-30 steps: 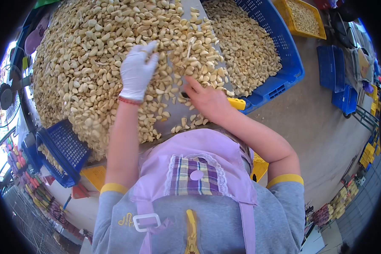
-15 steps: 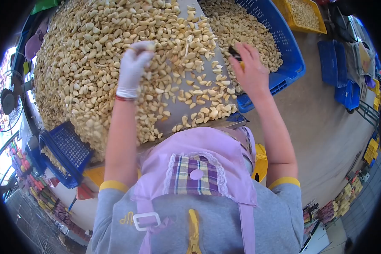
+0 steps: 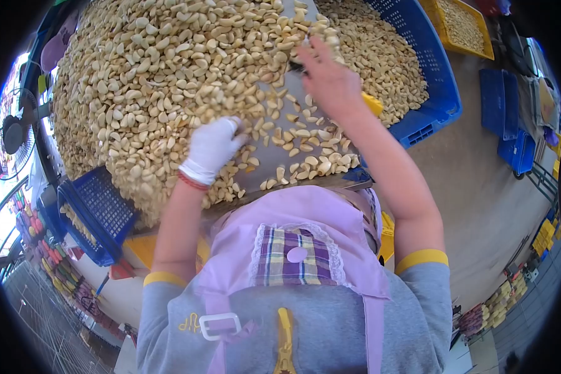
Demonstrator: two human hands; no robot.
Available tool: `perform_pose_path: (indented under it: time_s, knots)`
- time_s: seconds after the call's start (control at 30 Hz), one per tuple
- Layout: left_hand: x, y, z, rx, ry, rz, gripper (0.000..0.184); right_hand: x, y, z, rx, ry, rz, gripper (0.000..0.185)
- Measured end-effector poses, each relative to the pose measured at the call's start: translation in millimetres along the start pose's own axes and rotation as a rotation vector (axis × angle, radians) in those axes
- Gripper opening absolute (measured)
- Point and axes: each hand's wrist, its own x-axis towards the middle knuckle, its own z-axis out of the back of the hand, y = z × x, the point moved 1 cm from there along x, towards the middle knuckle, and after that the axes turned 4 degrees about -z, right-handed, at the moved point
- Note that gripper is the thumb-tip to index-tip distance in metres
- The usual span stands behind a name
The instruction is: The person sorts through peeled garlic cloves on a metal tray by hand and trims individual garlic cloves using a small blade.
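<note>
Peeled garlic cloves [image 3: 162, 81] lie heaped over a metal tabletop [image 3: 271, 153], thinning out toward its front edge. My left hand [image 3: 213, 148], in a white glove, is low over the near side of the heap with its fingers curled. Whatever is between those fingers is hidden by blur and by the hand. Bare, my right hand [image 3: 331, 78] reaches over the right part of the table, closed around a black and yellow tool [image 3: 372, 105]. Its yellow end sticks out beside the wrist and a dark part shows at the fingertips; the rest is covered.
A large blue basket [image 3: 439, 93] full of cloves adjoins the table on the right. Beyond it stand a yellow crate [image 3: 442, 34] of cloves and blue bins [image 3: 500, 103] on the floor. At left are a smaller blue basket [image 3: 103, 202] and a fan [image 3: 14, 134].
My right hand has moved left from above the blue basket onto the cloves on the table, tool still in it. My left hand has come down nearer my body.
</note>
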Motion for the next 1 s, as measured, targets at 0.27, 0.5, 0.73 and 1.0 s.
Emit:
perform_pose_path:
  time_s: [0.27,0.5,0.73,1.0]
  knots:
    - [-11.5,11.8,-11.7,-0.966,0.227,0.331,0.026,-19.5,-114.0,26.4,0.066,-0.166,-0.418,0.048]
    - [4.3,0.8,-11.4,-0.817,-0.151,0.036,0.023,-54.3,-111.8,20.9,0.323,-0.207,-0.466,0.054]
    - [13.9,-20.8,-15.4,0.169,0.031,-0.020,0.011,-56.9,-68.4,15.1,0.631,-0.172,-0.358,0.053]
    - [13.4,-1.4,-24.8,-0.593,-0.063,0.122,0.014,-65.7,-71.1,18.3,0.821,-0.142,-0.487,0.052]
